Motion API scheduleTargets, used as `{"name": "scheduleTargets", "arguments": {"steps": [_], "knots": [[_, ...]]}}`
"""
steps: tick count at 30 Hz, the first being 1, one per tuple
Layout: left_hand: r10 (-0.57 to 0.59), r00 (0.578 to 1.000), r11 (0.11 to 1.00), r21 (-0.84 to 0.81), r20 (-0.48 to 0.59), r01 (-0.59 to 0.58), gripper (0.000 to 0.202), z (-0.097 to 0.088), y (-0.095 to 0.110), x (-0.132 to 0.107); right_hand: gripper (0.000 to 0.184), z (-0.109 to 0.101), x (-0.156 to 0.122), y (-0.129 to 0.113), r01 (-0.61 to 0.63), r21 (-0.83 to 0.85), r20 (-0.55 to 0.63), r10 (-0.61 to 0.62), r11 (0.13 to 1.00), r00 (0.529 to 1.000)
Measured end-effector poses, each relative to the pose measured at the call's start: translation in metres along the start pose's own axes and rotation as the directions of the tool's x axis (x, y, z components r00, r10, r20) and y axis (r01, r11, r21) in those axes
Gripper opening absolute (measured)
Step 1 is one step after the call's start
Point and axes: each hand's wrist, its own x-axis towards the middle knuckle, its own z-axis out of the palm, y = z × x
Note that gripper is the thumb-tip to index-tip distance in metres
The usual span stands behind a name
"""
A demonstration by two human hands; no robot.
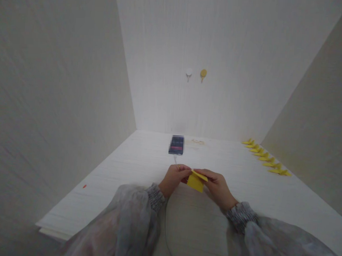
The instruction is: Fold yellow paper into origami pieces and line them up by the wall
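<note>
Between my two hands is a piece of yellow paper [196,182], held above the white table with a folded flap along its upper right side. My left hand [175,176] pinches the paper at its left upper corner, thumb and fingers closed. On the other side, my right hand [216,182] grips the flap's right edge, its fingers partly hidden behind the paper. Several folded yellow paper figures [265,157] stand in a slanting row at the table's right side, apart from my hands.
A phone-like device [176,145] with a blurred screen lies at the back, with a cable [166,227] running toward me. A small red bit [84,186] lies on the white table [111,174] at left. Two hooks, white [189,72] and yellow [203,73], are on the back wall.
</note>
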Motion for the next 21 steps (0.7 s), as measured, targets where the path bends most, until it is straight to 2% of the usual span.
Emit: {"name": "scheduleTargets", "arguments": {"steps": [7,11,15,18,21], "knots": [[0.006,1.000,1.000,-0.019,0.028,-0.005,0.026,-0.0025,-0.0003,-0.0014,0.019,-0.0023,-0.0015,0.0081,0.025,0.041,-0.040,-0.023,0.999,0.999],[-0.052,0.994,0.999,-0.002,0.101,0.052,0.037,0.0006,0.0041,-0.0039,0.026,-0.0054,-0.0004,0.0061,0.189,-0.118,-0.072,-0.198,0.975,0.978],[-0.069,0.992,0.997,0.054,0.110,0.063,0.034,0.0035,0.0064,-0.0049,0.031,-0.0082,0.0009,0.0012,0.283,-0.264,-0.049,-0.306,0.922,0.951],[-0.042,0.998,0.998,0.058,0.052,0.039,0.031,0.0027,0.0059,-0.0038,0.031,-0.0096,0.0001,0.0016,0.284,-0.254,-0.039,-0.304,0.924,0.952],[0.027,1.000,0.996,0.084,-0.013,-0.026,0.029,-0.0001,0.0023,-0.0021,0.033,-0.0092,-0.0011,0.0033,0.168,-0.095,-0.112,-0.178,0.981,0.978]]}}
